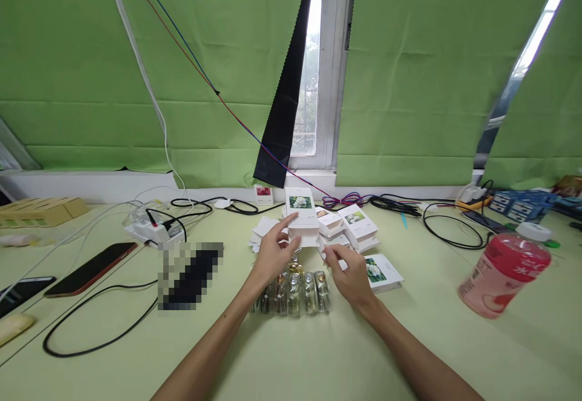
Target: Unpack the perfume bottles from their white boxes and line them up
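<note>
My left hand (275, 248) is closed round a white small carton (302, 216) with a green-and-white flower picture, held tilted above the table. Its near end shows a loose flap. My right hand (351, 272) is just right of that end, thumb and fingers pinched together; whatever lies between them is hidden. Below my hands lie several small clear glass bottles (294, 297) side by side, wrapped in clear film. Behind my right hand is a heap of similar cartons, including one flower carton (359, 224). Another flower carton (382, 272) lies flat beside my right wrist.
A pink drink bottle (504, 274) stands tilted at right. At left are a power strip (157, 231), a red-edged phone (91, 269) and a looping black cable (97, 351). Yellow boxes (43, 211) sit at far left, blue packages (521, 206) at far right.
</note>
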`<state>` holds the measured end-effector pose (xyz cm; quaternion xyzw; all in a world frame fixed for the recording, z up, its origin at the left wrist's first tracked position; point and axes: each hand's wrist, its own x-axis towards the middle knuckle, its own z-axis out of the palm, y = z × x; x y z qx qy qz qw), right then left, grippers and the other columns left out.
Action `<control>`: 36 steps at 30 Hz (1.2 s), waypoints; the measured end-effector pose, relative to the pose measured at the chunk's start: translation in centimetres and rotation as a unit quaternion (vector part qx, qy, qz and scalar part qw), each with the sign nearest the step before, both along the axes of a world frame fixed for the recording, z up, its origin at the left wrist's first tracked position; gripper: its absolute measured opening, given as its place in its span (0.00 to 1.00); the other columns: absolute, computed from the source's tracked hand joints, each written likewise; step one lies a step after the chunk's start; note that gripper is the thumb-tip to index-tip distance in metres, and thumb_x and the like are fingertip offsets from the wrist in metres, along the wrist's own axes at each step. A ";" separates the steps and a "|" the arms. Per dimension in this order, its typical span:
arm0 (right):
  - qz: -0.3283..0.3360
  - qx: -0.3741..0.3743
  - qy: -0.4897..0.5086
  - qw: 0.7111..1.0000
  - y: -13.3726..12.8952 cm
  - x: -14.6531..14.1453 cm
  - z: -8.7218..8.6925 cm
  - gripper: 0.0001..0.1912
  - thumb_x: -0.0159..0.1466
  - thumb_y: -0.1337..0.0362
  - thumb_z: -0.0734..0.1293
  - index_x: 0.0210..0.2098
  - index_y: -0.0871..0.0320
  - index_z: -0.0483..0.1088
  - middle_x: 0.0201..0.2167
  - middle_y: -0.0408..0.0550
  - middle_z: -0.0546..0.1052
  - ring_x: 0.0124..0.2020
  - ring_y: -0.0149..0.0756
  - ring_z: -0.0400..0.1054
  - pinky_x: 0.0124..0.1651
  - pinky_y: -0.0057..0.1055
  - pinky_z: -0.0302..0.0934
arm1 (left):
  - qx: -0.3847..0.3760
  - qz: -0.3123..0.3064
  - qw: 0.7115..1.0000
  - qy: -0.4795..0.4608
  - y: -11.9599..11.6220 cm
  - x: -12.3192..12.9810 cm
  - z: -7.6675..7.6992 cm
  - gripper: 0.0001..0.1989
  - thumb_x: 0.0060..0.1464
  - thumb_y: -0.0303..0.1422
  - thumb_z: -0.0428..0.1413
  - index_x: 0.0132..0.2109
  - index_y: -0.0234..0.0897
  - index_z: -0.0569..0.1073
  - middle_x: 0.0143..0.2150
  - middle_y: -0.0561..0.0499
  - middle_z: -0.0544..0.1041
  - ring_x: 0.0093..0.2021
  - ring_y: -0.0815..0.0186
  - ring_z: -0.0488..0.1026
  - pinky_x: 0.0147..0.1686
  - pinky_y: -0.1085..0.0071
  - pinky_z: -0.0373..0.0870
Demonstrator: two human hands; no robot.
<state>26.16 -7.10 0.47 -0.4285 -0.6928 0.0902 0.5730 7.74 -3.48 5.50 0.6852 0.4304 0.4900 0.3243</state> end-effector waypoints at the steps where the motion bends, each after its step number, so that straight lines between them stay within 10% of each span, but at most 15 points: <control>1: -0.001 0.000 -0.008 1.000 0.0 0.0 0.0 0.17 0.71 0.60 0.59 0.28 0.57 0.70 0.23 0.43 0.74 0.25 0.32 0.68 0.32 0.29 0.60 | 0.001 0.000 1.000 -0.002 0.0 0.0 0.0 0.30 0.54 0.36 0.58 0.64 0.41 0.67 0.52 0.42 0.77 0.30 0.69 0.73 0.28 0.74 0.72; 12: -0.018 -0.017 -0.050 0.998 0.5 0.2 -0.5 0.20 0.72 0.58 0.57 0.24 0.56 0.66 0.20 0.41 0.69 0.22 0.31 0.62 0.30 0.29 0.55 | 0.006 0.001 1.000 -0.003 0.0 0.0 0.0 0.30 0.54 0.36 0.58 0.64 0.41 0.68 0.59 0.41 0.73 0.29 0.72 0.71 0.28 0.74 0.72; 26: -0.160 -0.041 -0.175 0.971 2.7 2.3 -1.8 0.13 0.65 0.68 0.60 0.47 0.61 0.70 0.36 0.55 0.77 0.41 0.49 0.70 0.47 0.45 0.61 | 0.015 0.017 0.999 0.023 0.1 0.0 -0.1 0.30 0.54 0.36 0.57 0.65 0.41 0.67 0.48 0.44 0.78 0.30 0.69 0.71 0.30 0.72 0.72; 36: -0.093 -0.086 -0.030 0.991 2.1 1.7 -0.9 0.21 0.73 0.57 0.53 0.60 0.58 0.64 0.48 0.57 0.79 0.49 0.49 0.72 0.50 0.46 0.64 | 0.050 -0.020 0.988 0.142 -0.1 -0.2 -0.4 0.27 0.57 0.40 0.55 0.63 0.43 0.69 0.35 0.51 0.76 0.29 0.68 0.68 0.34 0.70 0.73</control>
